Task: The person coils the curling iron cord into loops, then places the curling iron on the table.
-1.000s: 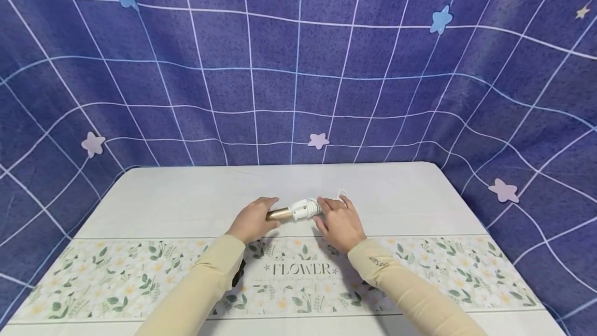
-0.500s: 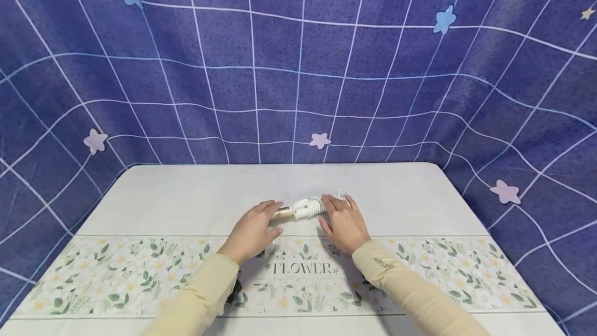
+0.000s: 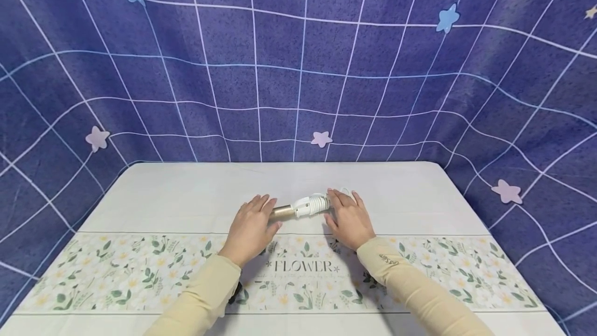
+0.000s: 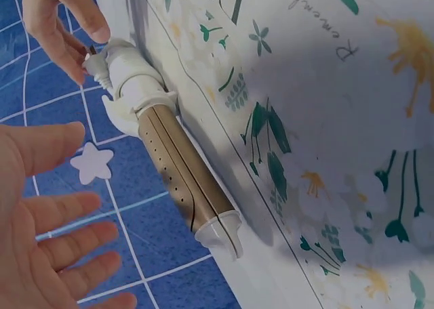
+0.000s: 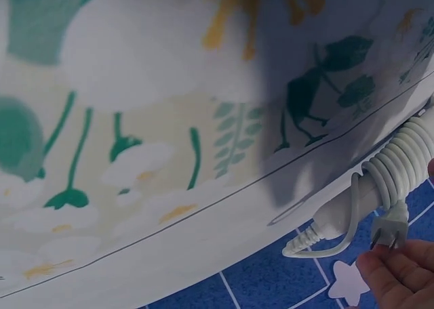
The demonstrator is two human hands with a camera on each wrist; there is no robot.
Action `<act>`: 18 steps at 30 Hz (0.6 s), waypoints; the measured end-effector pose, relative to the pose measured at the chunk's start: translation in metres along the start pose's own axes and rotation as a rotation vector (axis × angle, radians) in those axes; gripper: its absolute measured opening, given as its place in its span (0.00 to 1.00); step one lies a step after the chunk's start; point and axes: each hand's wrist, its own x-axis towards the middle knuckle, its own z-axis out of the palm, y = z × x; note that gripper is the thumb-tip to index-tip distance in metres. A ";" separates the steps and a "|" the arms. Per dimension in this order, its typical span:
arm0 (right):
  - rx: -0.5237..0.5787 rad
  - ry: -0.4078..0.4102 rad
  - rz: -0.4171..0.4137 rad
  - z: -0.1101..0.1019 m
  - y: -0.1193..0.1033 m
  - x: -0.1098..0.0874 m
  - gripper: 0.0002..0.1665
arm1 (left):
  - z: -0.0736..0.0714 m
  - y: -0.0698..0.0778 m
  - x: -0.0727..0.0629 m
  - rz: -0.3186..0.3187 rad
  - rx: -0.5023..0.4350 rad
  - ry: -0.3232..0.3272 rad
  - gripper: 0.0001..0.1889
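Observation:
A curling iron lies on the table between my hands. It has a gold barrel with a pale tip and a white handle. The white cord is wound round that handle. My left hand is beside the barrel end, its fingers spread and apart from the barrel in the left wrist view. At the handle end is my right hand, fingers extended. In the right wrist view its fingertips are right at the two-pin plug; its palm is out of sight.
The table wears a white cloth with a flower-printed band across it. Behind and at both sides hangs a blue curtain with a grid and stars. A small loop of cord shows beyond my right hand.
My left hand's fingers have straightened and spread beside the barrel. The right hand has shifted slightly right, leaving more of the wound cord in sight. The curling iron stays in nearly the same place.

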 end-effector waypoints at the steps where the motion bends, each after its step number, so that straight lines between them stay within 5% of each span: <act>1: -0.001 -0.002 0.003 0.000 0.000 0.000 0.37 | 0.000 0.001 -0.001 -0.005 0.009 0.005 0.30; 9: -0.012 -0.019 0.025 0.002 0.004 0.002 0.37 | 0.004 0.005 -0.002 -0.013 0.039 0.043 0.30; 18: -0.017 -0.051 0.060 -0.001 0.005 0.007 0.40 | 0.010 0.015 0.003 -0.059 0.047 -0.012 0.31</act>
